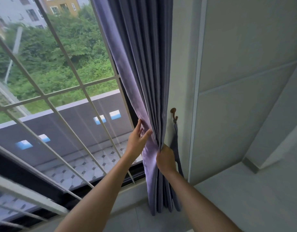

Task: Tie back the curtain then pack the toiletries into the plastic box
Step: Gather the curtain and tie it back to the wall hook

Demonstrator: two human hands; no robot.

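Here the purple curtain [141, 67] hangs gathered into folds against the white wall [244, 81], at the right edge of the window [52, 72]. The right hand [166, 159] grips the bunched folds, fingers curled round the pleats at their right side, with the knuckles turned toward the wall. Just left of it and a little higher, the left hand [136, 139] lies against the curtain's outer edge with fingers straight and spread apart, the fingertips touching the fabric and the thumb pointing up toward the folds; it grasps nothing that can be seen.

Above the right hand and slightly to its right, a brown hook [174, 113] is fixed on the wall. From the hook a tieback [175, 144] of the same purple cloth hangs down loose, passing just behind the right hand and ending below the wrist. It is not round the curtain.

Beyond the left hand, white bars [64, 92] cross the window. Below both forearms the curtain's hem reaches the pale sill [236, 198].
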